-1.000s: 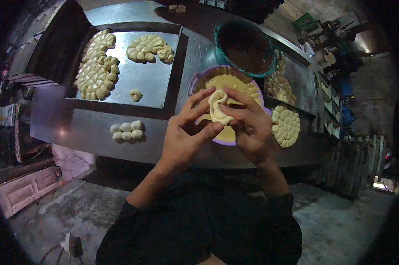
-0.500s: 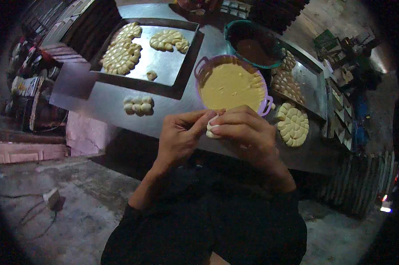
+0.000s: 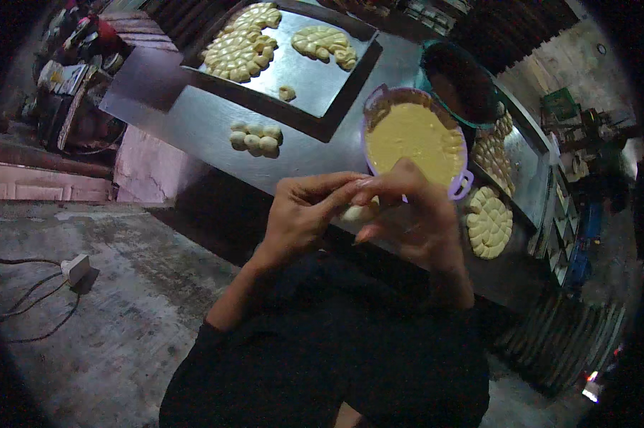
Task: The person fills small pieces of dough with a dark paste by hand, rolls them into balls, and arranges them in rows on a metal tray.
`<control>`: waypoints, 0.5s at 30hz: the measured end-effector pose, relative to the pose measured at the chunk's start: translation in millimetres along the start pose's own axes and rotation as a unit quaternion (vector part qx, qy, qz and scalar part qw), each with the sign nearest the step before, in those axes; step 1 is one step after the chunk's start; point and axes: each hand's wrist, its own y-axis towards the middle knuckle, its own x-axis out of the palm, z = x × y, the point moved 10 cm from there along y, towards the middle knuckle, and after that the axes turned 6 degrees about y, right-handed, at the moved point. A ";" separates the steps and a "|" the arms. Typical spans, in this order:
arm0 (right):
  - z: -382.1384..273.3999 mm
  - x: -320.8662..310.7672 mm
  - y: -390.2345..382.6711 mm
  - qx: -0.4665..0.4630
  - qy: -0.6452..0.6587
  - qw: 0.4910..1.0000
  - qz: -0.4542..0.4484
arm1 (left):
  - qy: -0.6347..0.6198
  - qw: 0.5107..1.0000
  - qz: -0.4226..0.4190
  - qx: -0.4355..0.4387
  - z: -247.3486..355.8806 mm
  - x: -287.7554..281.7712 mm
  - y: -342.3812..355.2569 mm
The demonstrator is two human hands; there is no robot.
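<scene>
My left hand (image 3: pixel 304 214) is closed in a pinch on a small pale piece of dough (image 3: pixel 359 212), mostly hidden between my hands. My right hand (image 3: pixel 420 217) curls round the same dough, its index finger against the left fingertips and its thumb lower. Just beyond my right hand, a purple basin (image 3: pixel 365 146) with handles holds a thick yellow paste (image 3: pixel 409 139). A cluster of small pale dough balls (image 3: pixel 256 139) sits on the metal table (image 3: pixel 200 118) to the left. A round scored dough piece (image 3: pixel 489 222) lies right of my right hand.
A metal tray (image 3: pixel 304 93) at the far left carries shaped dough (image 3: pixel 240 53) and a curved dough piece (image 3: pixel 325 44). Behind the basin stands a dark green tub (image 3: pixel 427 60). Another tray (image 3: pixel 532 160) with dough rests at right. A corded white plug block (image 3: pixel 75 269) lies on the floor.
The view has shifted, so the table things appear farther right. My right thumb has moved down and apart from its index finger, while both hands stay together at the dough.
</scene>
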 end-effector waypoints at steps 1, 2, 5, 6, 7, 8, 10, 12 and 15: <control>0.4 15.3 4.9 -0.010 -0.040 0.998 -0.052 | -0.021 0.999 -0.001 -0.025 -6.9 -8.4 4.0; 14.1 17.4 8.7 0.033 0.038 0.999 -0.016 | -0.043 0.998 -0.004 -0.050 -15.3 -16.4 8.1; 48.3 31.1 19.9 0.092 0.045 0.994 0.032 | -0.101 0.990 -0.037 -0.095 -46.5 -39.2 16.3; 46.2 30.8 31.6 0.061 -0.109 0.992 -0.001 | -0.119 0.987 -0.064 -0.083 -56.9 -48.6 19.1; 48.0 38.5 42.4 0.023 -0.252 0.967 -0.037 | -0.131 0.985 -0.084 -0.070 -62.0 -58.1 20.5; 54.2 45.9 52.0 0.003 -0.237 0.971 -0.033 | -0.105 0.990 -0.045 -0.078 -68.1 -73.0 23.8; 73.3 63.4 64.6 -0.023 -0.217 0.976 -0.021 | -0.061 0.993 0.020 -0.098 -78.6 -95.7 31.7; 134.9 79.7 64.5 0.174 -0.068 0.982 0.040 | 0.055 0.994 0.079 -0.046 -91.9 -131.5 38.8; 231.0 116.0 39.0 0.382 0.125 0.913 0.070 | 0.183 0.978 0.096 -0.026 -120.0 -170.4 46.8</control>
